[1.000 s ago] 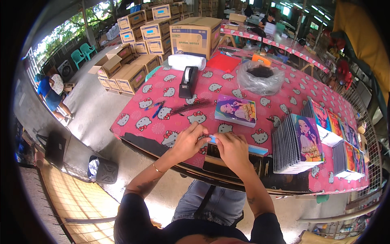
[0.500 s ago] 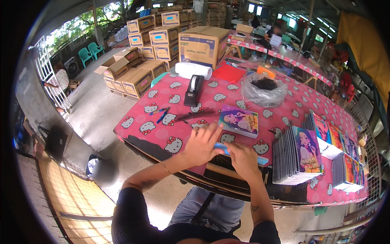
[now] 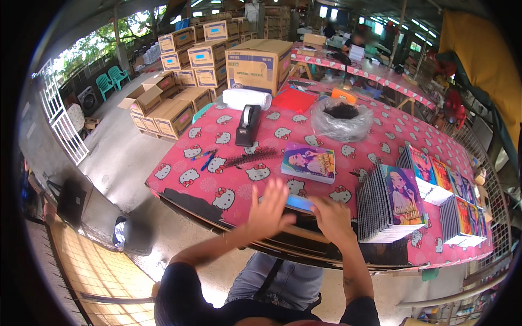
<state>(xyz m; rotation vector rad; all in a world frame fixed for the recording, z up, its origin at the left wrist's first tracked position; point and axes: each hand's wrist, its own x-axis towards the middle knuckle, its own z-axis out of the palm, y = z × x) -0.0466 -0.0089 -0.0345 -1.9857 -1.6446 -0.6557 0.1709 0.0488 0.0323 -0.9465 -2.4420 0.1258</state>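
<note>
At the table's near edge, my right hand (image 3: 333,218) has its fingers closed on the end of a narrow, flat blue piece (image 3: 299,202), whose kind I cannot make out. My left hand (image 3: 270,209) hovers just left of it, blurred, fingers spread and holding nothing. Beyond the hands lies a short stack of notebooks (image 3: 309,163), its top cover showing a purple-haired figure. Dark spiral binding coils (image 3: 253,157) and blue-handled pliers or cutters (image 3: 207,160) rest to its left.
A tall stack of spiral notebooks (image 3: 389,204) stands right of my hands, with more notebook stacks (image 3: 462,217) beyond. A black tape dispenser (image 3: 248,126), a clear plastic bag (image 3: 341,122) of dark coils and a large carton (image 3: 258,66) sit farther back on the pink table cover (image 3: 185,179).
My left hand has lifted off the blue piece and opened, its fingers now spread. My right hand stays at the piece. The whole view has shifted slightly.
</note>
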